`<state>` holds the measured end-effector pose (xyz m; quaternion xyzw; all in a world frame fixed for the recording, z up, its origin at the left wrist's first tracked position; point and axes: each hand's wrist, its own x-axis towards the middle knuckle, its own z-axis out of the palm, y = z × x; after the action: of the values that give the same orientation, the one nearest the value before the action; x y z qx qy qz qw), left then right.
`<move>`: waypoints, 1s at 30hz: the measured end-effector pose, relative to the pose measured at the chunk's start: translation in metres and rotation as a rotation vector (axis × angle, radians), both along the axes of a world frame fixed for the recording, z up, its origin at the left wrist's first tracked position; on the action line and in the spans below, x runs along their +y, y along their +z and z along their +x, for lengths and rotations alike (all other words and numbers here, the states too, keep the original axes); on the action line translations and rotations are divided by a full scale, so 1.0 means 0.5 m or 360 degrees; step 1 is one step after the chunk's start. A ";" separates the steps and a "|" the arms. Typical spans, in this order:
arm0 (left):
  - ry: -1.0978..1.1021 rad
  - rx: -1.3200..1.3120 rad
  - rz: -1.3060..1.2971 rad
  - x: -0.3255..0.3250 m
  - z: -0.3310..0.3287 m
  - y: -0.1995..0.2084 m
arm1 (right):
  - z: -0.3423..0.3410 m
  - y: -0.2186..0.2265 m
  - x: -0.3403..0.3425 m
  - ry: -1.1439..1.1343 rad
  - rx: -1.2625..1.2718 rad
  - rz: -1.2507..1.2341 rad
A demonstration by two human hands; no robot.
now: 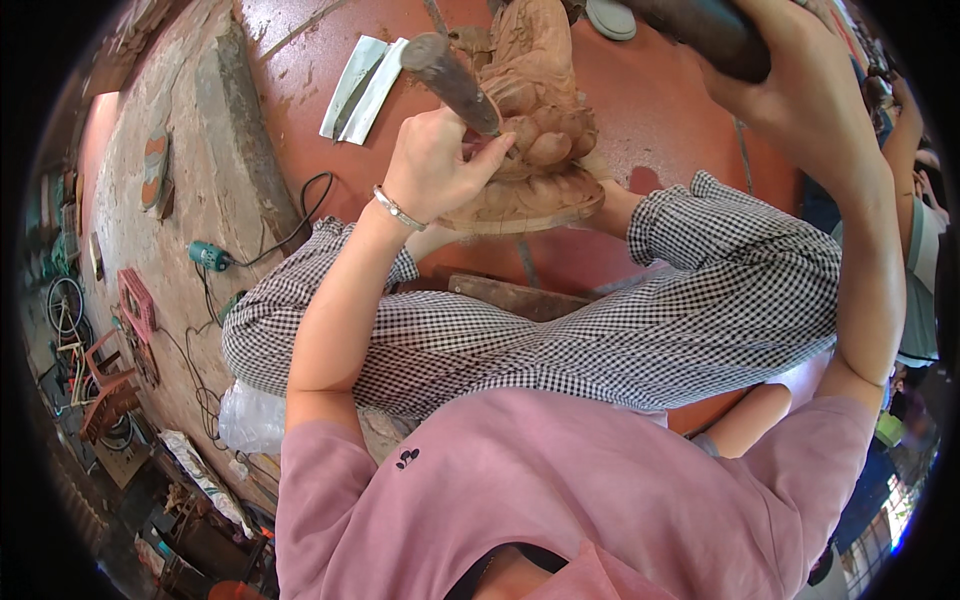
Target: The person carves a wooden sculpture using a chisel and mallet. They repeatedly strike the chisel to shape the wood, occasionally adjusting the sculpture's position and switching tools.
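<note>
Broad slab (220, 110), grey-brown and weathered, rough-faced, its right edge long and curved; on it an orange-and-grey shoe sole (153, 173) and, near the right edge, a teal cylinder (208, 256) trailing black cable. Next, a thin, flat white sheet (383, 95) with a dark gap down its length, then a stout wooden rod (448, 80), dark, round-ended. Carving (540, 140) in reddish-brown wood: smooth rounded lobes, leafy relief, flat oval foot; sits on the floor right of the slab's right edge, between the person's lower legs. Far right, a thick dark bar (715, 35), smooth and rounded. Left hand (430, 165), silvery bracelet at wrist, grasps the rod low down, fingers curled, thumb stretched toward the carving's lobes; whether the thumb touches them, cannot tell. Right hand (815, 90) raised, elbow bent, grasping the bar; most fingers hidden. Room: left, beyond the slab's outer edge, a jumble of cables and a reddish-brown chair (108, 380); clear plastic bag (250, 418) by the slab's lower right edge. Floor (680, 130) red, smooth, dark-jointed, with chips scattered near the slab. Checked trousers (640, 340) span the middle; another person (920, 200) at far right.
</note>
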<state>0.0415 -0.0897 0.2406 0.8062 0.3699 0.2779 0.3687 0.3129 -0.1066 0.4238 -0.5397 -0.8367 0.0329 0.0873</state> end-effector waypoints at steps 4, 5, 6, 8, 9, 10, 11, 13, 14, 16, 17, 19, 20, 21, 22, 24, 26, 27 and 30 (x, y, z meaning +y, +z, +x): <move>0.0021 0.0013 0.0163 0.001 0.005 -0.004 | -0.054 0.055 -0.008 -0.0327 -0.0594 -0.0247; 0.0032 0.0033 0.0178 -0.002 0.000 -0.003 | -0.038 0.027 -0.022 -0.0253 -0.0461 -0.0064; 0.0049 0.0048 0.0179 -0.004 -0.004 -0.003 | -0.027 0.010 -0.026 -0.0180 -0.0403 0.0037; 0.0025 0.0035 0.0186 -0.001 0.004 -0.002 | -0.001 -0.003 -0.043 -0.0109 -0.0414 0.0161; 0.0009 0.0095 0.0211 -0.003 0.007 0.000 | 0.005 0.000 -0.047 -0.0089 -0.0434 0.0139; -0.0001 0.0163 0.0237 -0.007 0.008 0.003 | 0.012 0.001 -0.048 -0.0062 -0.0447 0.0116; -0.0009 0.0231 0.0262 -0.010 0.007 0.005 | 0.017 0.009 -0.050 -0.0053 -0.0437 0.0050; -0.0019 0.0258 0.0339 -0.012 0.008 0.008 | 0.032 -0.005 -0.056 -0.0002 -0.0258 0.0095; -0.0030 0.0269 0.0378 -0.012 0.010 0.009 | 0.047 -0.039 -0.062 0.0036 -0.0087 0.0205; -0.0057 0.0287 0.0389 -0.011 0.010 0.009 | 0.060 -0.052 -0.067 0.0125 0.0017 0.0247; -0.0065 0.0301 0.0393 -0.011 0.007 0.007 | 0.068 -0.055 -0.069 0.0063 -0.0021 0.0182; 0.0009 0.0029 0.0148 -0.006 0.003 -0.010 | 0.088 -0.064 -0.078 -0.0074 -0.0099 0.0051; 0.0039 -0.0108 0.0024 -0.003 0.001 -0.015 | 0.091 -0.070 -0.078 -0.0006 -0.0004 0.0084; 0.0016 -0.0061 -0.0037 0.000 -0.004 -0.014 | 0.091 -0.083 -0.082 -0.0031 0.0117 0.0147; -0.0002 -0.0014 -0.0097 0.001 -0.011 -0.009 | 0.090 -0.101 -0.088 -0.0052 0.0237 0.0211; -0.0021 0.0033 -0.0162 -0.001 -0.013 -0.005 | 0.096 -0.109 -0.096 -0.0113 0.0394 0.0189; -0.0013 0.0037 -0.0173 -0.003 -0.013 -0.004 | 0.111 -0.107 -0.100 -0.0185 0.0474 0.0016; 0.0000 0.0017 -0.0184 -0.004 -0.012 -0.003 | 0.109 -0.107 -0.100 -0.0156 0.0477 0.0082; 0.0011 -0.0011 -0.0200 -0.006 -0.008 -0.003 | 0.118 -0.130 -0.093 -0.0161 0.0459 0.0314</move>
<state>0.0376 -0.0929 0.2393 0.7793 0.3880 0.2582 0.4190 0.3717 -0.1529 0.3589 -0.5595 -0.7865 0.0233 0.2604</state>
